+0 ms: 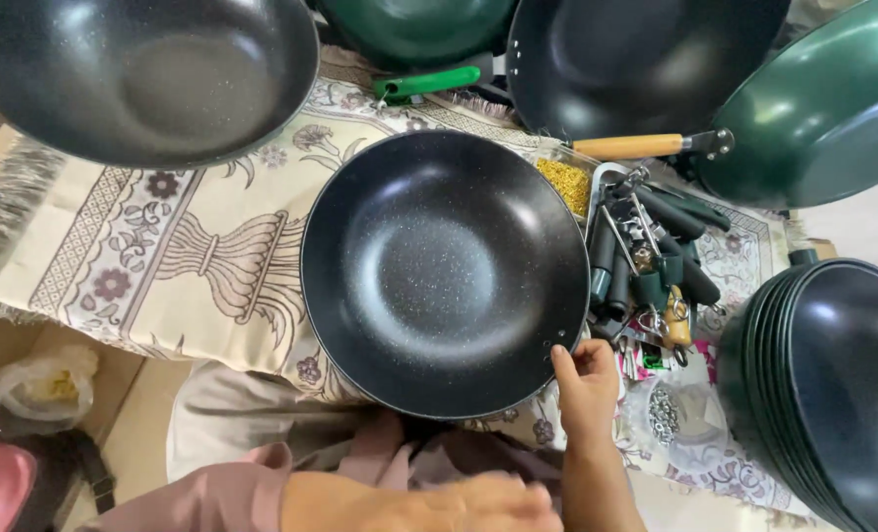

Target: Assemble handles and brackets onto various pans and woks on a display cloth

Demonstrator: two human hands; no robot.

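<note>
Black speckled pan (445, 271) sitting at centre of the patterned cloth (163, 256), bowl facing up, handle not attached. Right hand (587, 386) pinching the pan's rim at the lower right edge, thumb lying over the lip, fingers curling underneath. Left hand (488, 504) lying low at the bottom of view, well apart from the right hand and the pan, blurred; whether gripping anything, cannot tell. Pink sleeve (212, 498) trailing off to the left of it.

Just beside the pan on the right: heap of loose handles (646, 256), dark grips with metal brackets, touching or nearly touching the rim. Small container of yellow fasteners (567, 182) tucking in behind the pan's upper right edge. Clear bag of small metal parts (668, 414) lying near the right hand.

Farther out: stack of black pans (833, 384) standing at the right edge. Green pan with wooden handle (813, 118) tilting at upper right. Another black pan (636, 59) and a green pan with green handle (419, 30) along the top. Large black pan (143, 74) overhanging the upper left. White bag (40, 389) resting on the floor at lower left.
</note>
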